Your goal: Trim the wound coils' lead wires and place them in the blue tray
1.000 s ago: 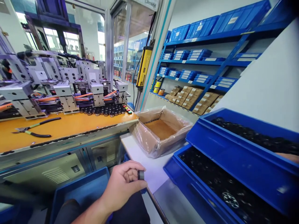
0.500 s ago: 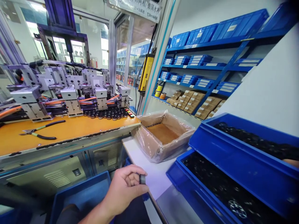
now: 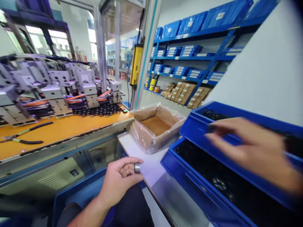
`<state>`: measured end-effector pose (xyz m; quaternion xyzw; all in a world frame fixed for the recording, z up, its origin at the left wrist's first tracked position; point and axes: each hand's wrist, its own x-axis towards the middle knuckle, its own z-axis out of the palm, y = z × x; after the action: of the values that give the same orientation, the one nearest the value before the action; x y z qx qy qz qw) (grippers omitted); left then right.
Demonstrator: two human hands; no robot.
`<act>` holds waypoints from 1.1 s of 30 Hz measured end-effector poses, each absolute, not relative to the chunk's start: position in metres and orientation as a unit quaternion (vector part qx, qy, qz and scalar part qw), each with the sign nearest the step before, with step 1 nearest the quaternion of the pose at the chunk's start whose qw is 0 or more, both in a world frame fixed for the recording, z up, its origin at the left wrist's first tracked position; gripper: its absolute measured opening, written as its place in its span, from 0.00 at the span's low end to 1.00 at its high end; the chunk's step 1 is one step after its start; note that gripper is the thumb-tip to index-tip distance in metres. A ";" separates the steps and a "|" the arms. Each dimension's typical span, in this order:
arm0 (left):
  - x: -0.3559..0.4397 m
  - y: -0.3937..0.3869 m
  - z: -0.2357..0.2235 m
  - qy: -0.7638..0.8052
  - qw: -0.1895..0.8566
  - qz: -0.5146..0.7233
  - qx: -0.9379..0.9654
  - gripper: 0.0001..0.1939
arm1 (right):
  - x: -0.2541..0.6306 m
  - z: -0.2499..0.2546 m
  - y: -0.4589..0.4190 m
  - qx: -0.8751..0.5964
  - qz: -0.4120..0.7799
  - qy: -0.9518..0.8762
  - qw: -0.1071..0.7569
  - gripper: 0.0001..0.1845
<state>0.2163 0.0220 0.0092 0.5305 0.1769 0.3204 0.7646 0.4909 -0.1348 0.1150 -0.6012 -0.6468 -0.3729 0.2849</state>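
Observation:
My left hand point(image 3: 118, 178) pinches a short silver metal cylinder with a dark edge point(image 3: 137, 168) between thumb and forefinger, above the edge of the white table. My right hand point(image 3: 255, 146), smeared by motion, is over the front of the upper blue bin point(image 3: 193, 128). A small black part point(image 3: 211, 128), too blurred to name, shows at its closed fingertips. Black parts fill the upper bin and the lower blue bin point(image 3: 180, 171); a spoked round piece point(image 3: 219, 183) lies among those in the lower one.
A cardboard box lined with clear plastic point(image 3: 148, 140) stands on the white table point(image 3: 151, 168). To the left, pliers point(image 3: 26, 134) and several small black round parts point(image 3: 97, 111) lie on the orange bench point(image 3: 71, 126) before a machine point(image 3: 54, 97). Blue shelving point(image 3: 220, 52) stands behind.
My right hand has come into view from the right edge, moving left across the upper bin with a small black part. My left hand keeps the metal cylinder. The view has turned right.

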 end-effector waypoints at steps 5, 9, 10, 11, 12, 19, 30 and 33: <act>0.224 0.008 0.015 0.152 0.769 0.290 0.549 0.19 | 0.416 0.047 -0.121 -0.514 -0.221 -0.751 0.351 0.11; 0.232 -0.004 0.010 0.119 0.788 0.258 0.547 0.18 | 0.398 0.027 -0.120 -0.483 -0.186 -0.753 0.406 0.14; 0.235 -0.007 0.007 0.110 0.795 0.255 0.539 0.18 | 0.399 0.025 -0.121 -0.476 -0.183 -0.757 0.409 0.14; 0.239 -0.010 0.005 0.103 0.802 0.253 0.532 0.18 | 0.402 0.024 -0.121 -0.470 -0.180 -0.761 0.409 0.15; 0.242 -0.012 0.002 0.098 0.806 0.254 0.526 0.19 | 0.404 0.023 -0.121 -0.467 -0.176 -0.764 0.408 0.16; 0.249 -0.015 0.000 0.101 0.777 0.279 0.554 0.22 | 0.410 0.024 -0.124 -0.451 -0.091 -0.767 0.446 0.25; 0.248 -0.014 -0.001 0.085 0.837 0.244 0.482 0.20 | 0.407 0.027 -0.129 -0.462 -0.139 -0.762 0.432 0.13; 0.248 -0.012 -0.005 0.095 0.843 0.261 0.461 0.19 | 0.404 0.027 -0.132 -0.482 -0.132 -0.741 0.448 0.09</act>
<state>0.2479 -0.0125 -0.0054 0.4609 0.0949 0.2609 0.8429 0.4040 -0.1322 0.0266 -0.4816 -0.7415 -0.1325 0.4480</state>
